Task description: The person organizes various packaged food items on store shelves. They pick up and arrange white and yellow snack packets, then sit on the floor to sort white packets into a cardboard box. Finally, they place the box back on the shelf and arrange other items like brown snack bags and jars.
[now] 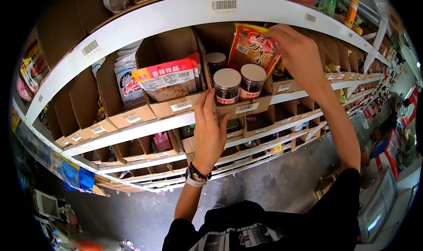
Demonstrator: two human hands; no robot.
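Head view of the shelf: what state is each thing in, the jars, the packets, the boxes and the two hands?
Left hand: flat against the front of the cardboard bin, fingers up.
Right hand: gripping the orange snack packet at its top.
Orange snack packet: upright behind the jars, sealed.
Dark jars: upright, lids on.
Red-topped packet: standing in the next bin, sealed.
Cardboard bin: open-topped, on the white shelf.
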